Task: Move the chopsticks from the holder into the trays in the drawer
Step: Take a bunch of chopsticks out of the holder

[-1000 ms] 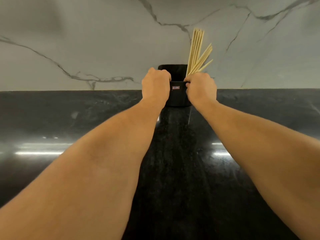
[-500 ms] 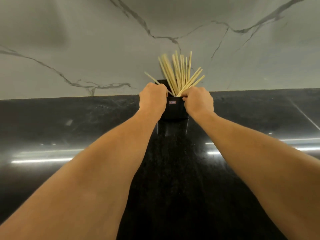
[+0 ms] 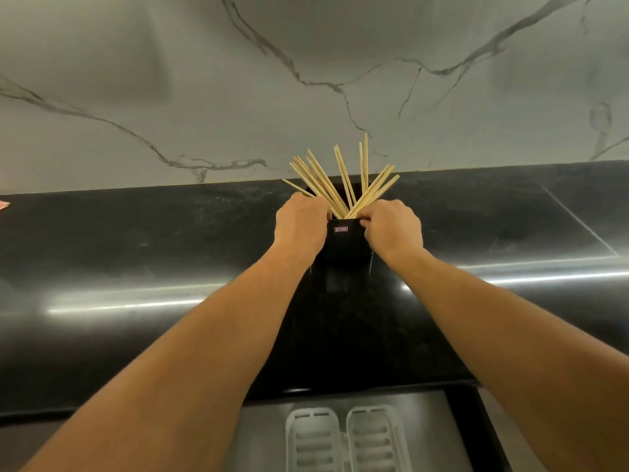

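A pale marble wall (image 3: 204, 97) with dark grey veins rose behind the bench (image 3: 136, 250). The bench's glossy black top caught long white streaks of light along its length.

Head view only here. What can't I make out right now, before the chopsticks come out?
Head view: lower ends of the chopsticks, hidden inside the holder.
Head view: whether the left hand or right hand, both gripping the holder, also pinch chopsticks; fingertips curl out of sight.
Head view: trays, near ends cut off by the bottom edge.
Head view: holder's label, too small to read.
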